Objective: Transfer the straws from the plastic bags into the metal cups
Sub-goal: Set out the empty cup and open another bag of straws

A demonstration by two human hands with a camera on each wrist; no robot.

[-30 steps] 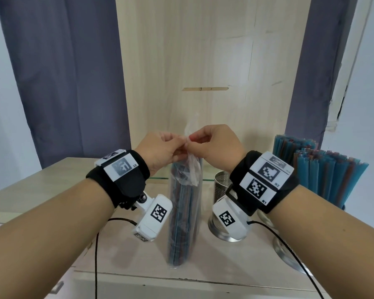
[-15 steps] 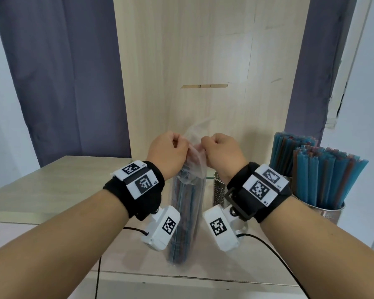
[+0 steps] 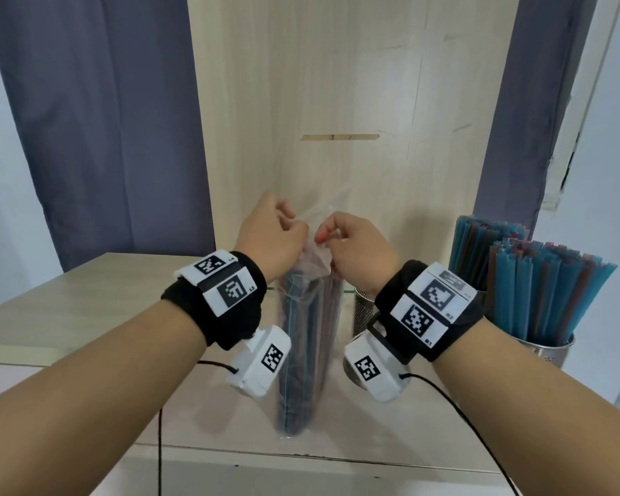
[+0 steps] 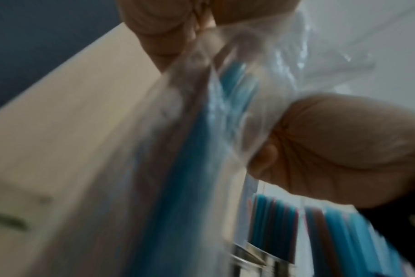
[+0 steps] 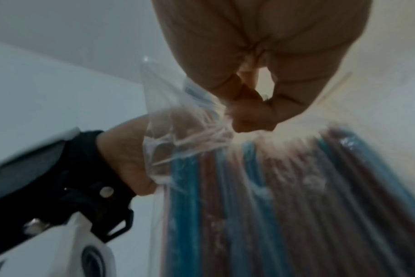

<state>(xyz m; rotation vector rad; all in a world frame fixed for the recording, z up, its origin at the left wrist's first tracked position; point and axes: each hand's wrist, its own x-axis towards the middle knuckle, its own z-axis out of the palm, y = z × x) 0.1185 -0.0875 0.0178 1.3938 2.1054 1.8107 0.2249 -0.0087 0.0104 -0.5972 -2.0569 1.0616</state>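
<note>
So progress-wise, I'd call this partway done. Over on the right of the tabletop (image 3: 86,316) there are two metal cups already packed with blue and reddish straws: the nearer filled cup (image 3: 548,349) and a second filled cup (image 3: 480,245) right behind it. A third perforated empty cup (image 3: 364,309) stands mostly hidden behind the right wrist, and looks like it has nothing in it yet, so my guess is that's where this batch goes.

The plastic bag (image 3: 301,352) stands upright on the tabletop in the middle, with its straws (image 5: 185,187) all inside. The left hand (image 3: 272,241) and right hand (image 3: 355,245) each pinch one side of the bag's top, apparently pulling it open. Whether it's actually open yet, I can't tell, too blurry. Left to do: get it open, pull the bundle, drop it in the cup.
</note>
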